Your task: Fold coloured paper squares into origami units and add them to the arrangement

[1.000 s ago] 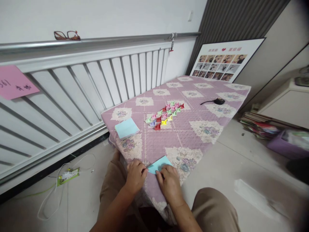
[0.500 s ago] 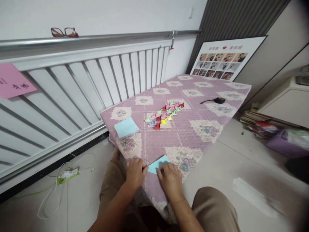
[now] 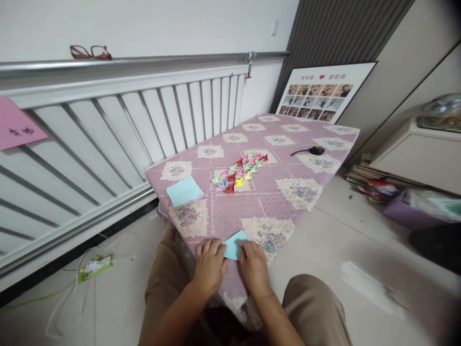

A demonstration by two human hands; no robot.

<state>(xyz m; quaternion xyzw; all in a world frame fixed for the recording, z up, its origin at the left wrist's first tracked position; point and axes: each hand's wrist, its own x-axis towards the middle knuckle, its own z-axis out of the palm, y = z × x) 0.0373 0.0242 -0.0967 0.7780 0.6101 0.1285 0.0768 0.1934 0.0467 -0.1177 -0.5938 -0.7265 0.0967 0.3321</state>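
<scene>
A blue sheet of paper (image 3: 234, 247), folded, lies on the cloth at the near end of the table. My left hand (image 3: 212, 264) is closed at its left edge, with thumb and forefinger on the paper. Curled fingers of my right hand (image 3: 254, 266) grip the right side and cover that corner. Farther left sits a stack of light blue paper squares (image 3: 185, 191). Several small folded paper pieces (image 3: 239, 181) in red, pink, green, yellow and purple stand in slanting rows beyond the hands.
A flowered pink cloth (image 3: 248, 204) covers the table. Toward its right side lies a black object with a cord (image 3: 317, 151). A white radiator (image 3: 173, 120) runs along the left, with glasses (image 3: 90, 52) on the pipe above. A power strip (image 3: 95, 268) lies on the floor.
My left hand has shifted right along the blue paper, and the two hands are closer together. Less of the paper shows between them. The camera view has turned slightly.
</scene>
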